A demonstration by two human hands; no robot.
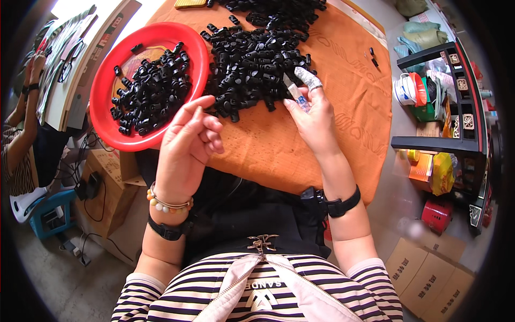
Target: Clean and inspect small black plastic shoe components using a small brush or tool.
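Over the near right rim of a red round tray [97,102], my left hand [190,131] is held up. Its index finger points out and the others curl loosely; I see nothing in it. Small black plastic fittings [153,94] lie heaped in the tray. A bigger pile of the same black fittings [252,64] covers the table beside it. At that pile's right edge, my right hand [315,118] pinches a small blade-like tool [296,95] with a clear, blue-marked grip. A whitish wrap [308,78] covers its index finger.
An orange cloth [343,80] covers the table, with a few small black pieces [374,58] at its right. A dark shelf rack [440,144] stands to the right, above flattened cardboard [429,279]. Left are a cardboard box [102,193], a blue stool [51,214] and another person's arm [29,115].
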